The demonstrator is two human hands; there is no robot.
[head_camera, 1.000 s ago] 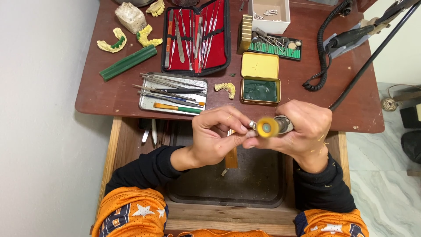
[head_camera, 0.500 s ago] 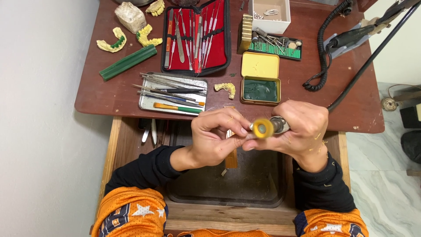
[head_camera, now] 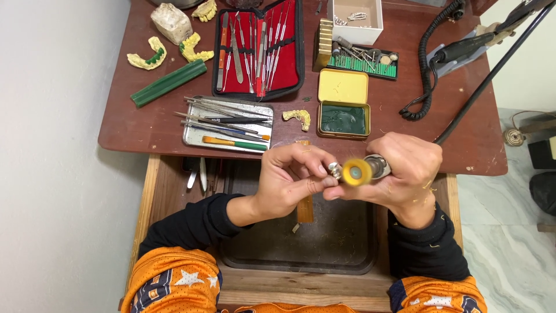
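My right hand (head_camera: 405, 171) wraps the handpiece (head_camera: 379, 167), centre frame, just below the worktop (head_camera: 145, 130) edge — grip closed tight. Its yellow wheel (head_camera: 355, 173) faces me, long axis pointing left. My left hand (head_camera: 289, 179) pinches a small metal piece (head_camera: 335, 170) against the wheel — it could slip or the wheel could nick my fingers if the pinch loosens.

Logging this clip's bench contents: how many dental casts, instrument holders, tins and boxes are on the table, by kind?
Yellowish dental casts: 4, e.g. the cast by the tin
Plaster block: 1
Red instrument case: 1
Metal tray: 1
Green bur rack: 1
Open yellow tin: 1
White box: 1
Green bar: 1
Total: 11
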